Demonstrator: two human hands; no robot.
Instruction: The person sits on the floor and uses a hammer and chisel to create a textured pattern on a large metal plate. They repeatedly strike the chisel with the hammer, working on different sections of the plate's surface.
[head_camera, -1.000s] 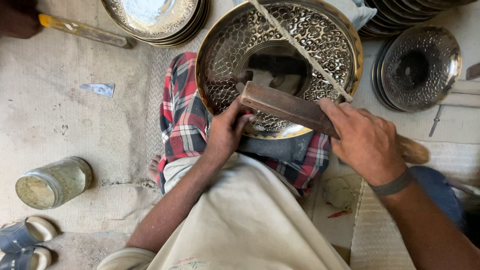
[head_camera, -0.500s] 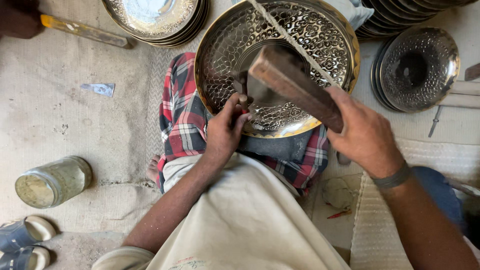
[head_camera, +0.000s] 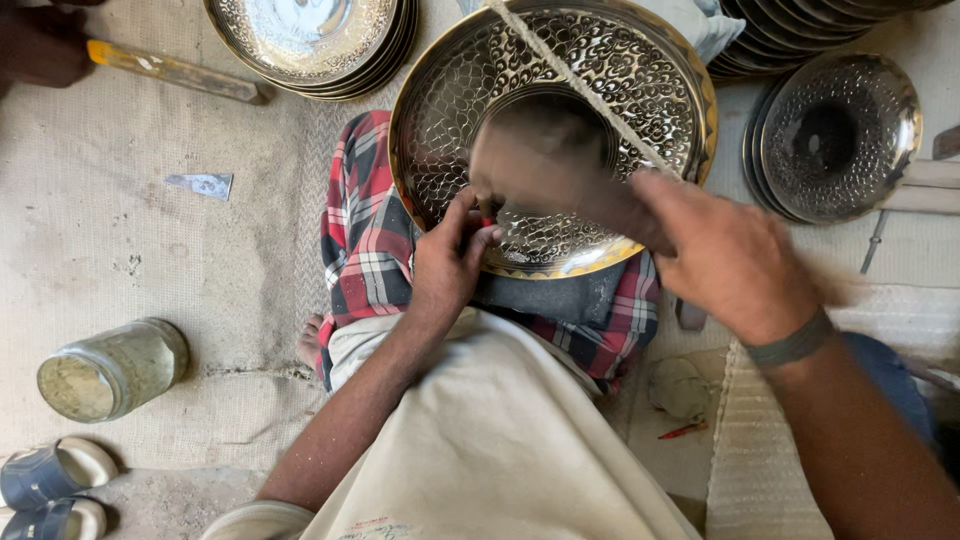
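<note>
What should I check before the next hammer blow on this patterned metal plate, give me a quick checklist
1. Punch tool pinched upright in left hand, tip on the plate: ok.
2. Patterned plate resting on the lap, string across it: ok.
3. Right hand gripping the wooden mallet: ok, though blurred by motion.
4. Left fingers clear of the mallet's path: cannot tell.
5. Exact spot of the punch tip in the pattern: cannot tell.
</note>
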